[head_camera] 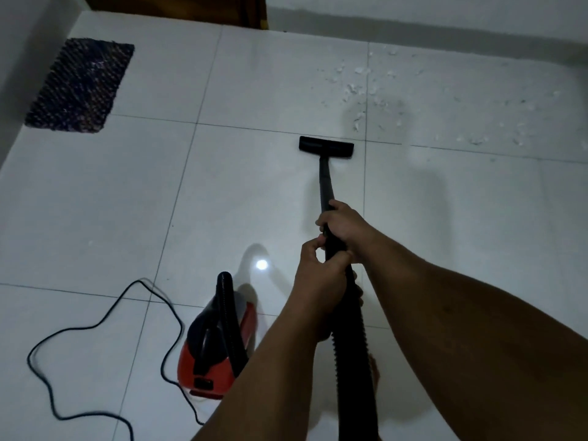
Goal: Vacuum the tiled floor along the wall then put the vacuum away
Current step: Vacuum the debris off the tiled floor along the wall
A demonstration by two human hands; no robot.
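Mat (81, 85), dark and woven, lies at far left against the side wall, well apart from the work. Power cord (95, 326) loops loose over the tiled floor (241, 192) below it, slack enough, I judge, to let the machine trail behind. Vacuum body (214, 348), red with black top and carry handle, sits on the floor just left of the person's arms; hose (350, 361) rises from its nose and comes round to the wand. No brand, label or writing can be read on it; too dim and small. Bright spot of reflected light (261, 265) shows on the tile beside it. Left hand (321, 278) grips the wand low, fingers curled round it, near where the ribbed hose begins. Right hand (345, 227) grips the wand (326, 183) just above, fingers wrapped, touching the left; two-handed hold likely gives push and steering. Floor head (326, 147) rests flat on the tile, straight ahead, near a grout line. Debris (359, 87), pale scraps and flakes, lies scattered beyond and right of the head, spreading toward the far wall (445, 11). Head is placed short of the litter, so I judge the sweep along the wall is in hand, with much left to pick up. Dark wooden doorframe (254, 11) stands at top centre.
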